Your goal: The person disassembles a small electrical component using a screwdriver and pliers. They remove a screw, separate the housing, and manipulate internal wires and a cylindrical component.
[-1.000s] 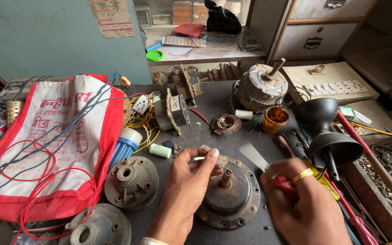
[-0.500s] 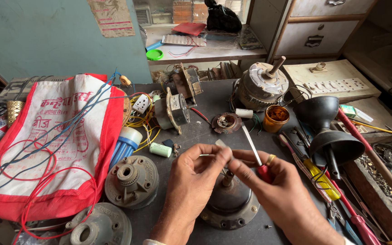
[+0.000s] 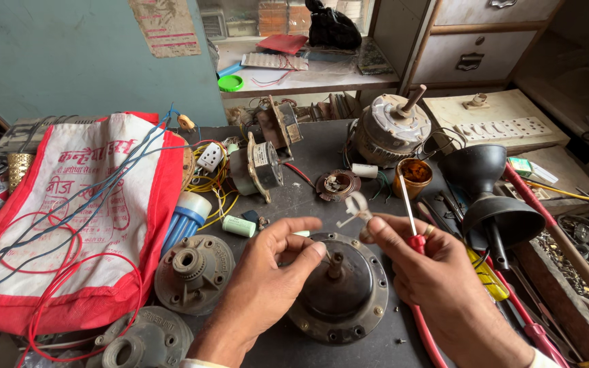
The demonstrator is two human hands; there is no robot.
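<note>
Small pale plastic clip (image 3: 356, 206) pinched in right hand (image 3: 438, 272) alongside red-handled screwdriver (image 3: 410, 218), above round motor housing (image 3: 339, 289). Left hand (image 3: 267, 286) open, empty, nearby. Likely mid-refitting; careful alignment over shaft (image 3: 335, 262) needed.

— Where did the motor end cover (image 3: 339, 289) sit?
— On the workbench (image 3: 308, 146), between both hands, right of the smaller bearing housing (image 3: 193, 271).
— And the cloth bag (image 3: 69, 218)?
— Far left; the funnel (image 3: 489, 194) lay right.

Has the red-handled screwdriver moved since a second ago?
Yes. The red-handled screwdriver rose with the right hand, from beside the round motor cover to above its right edge.
</note>
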